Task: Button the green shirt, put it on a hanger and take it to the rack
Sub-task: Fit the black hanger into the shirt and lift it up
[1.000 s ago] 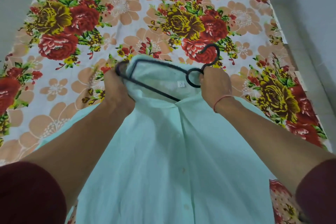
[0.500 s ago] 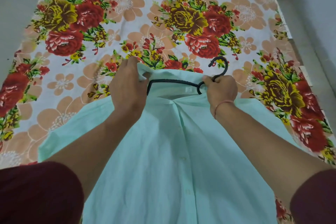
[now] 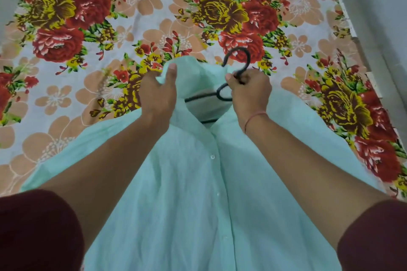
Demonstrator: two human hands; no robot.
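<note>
My left hand point(image 3: 157, 94) pinches the soft, limp green shirt point(image 3: 189, 193) at its collar; my right hand point(image 3: 250, 89) grips the stiff hanger point(image 3: 239, 66) by its neck.

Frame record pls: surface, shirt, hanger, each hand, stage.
surface: floral bedsheet
shirt: green shirt lies front up, placket buttons look fastened, collar lifted
hanger: black hanger, bar inside the neck opening, hook sticking out above the collar
left hand: left hand grips the collar edge, holding it up
right hand: right hand pinches the hanger's neck below the hook
stage: hanger partly inserted; the rack is not in view
</note>
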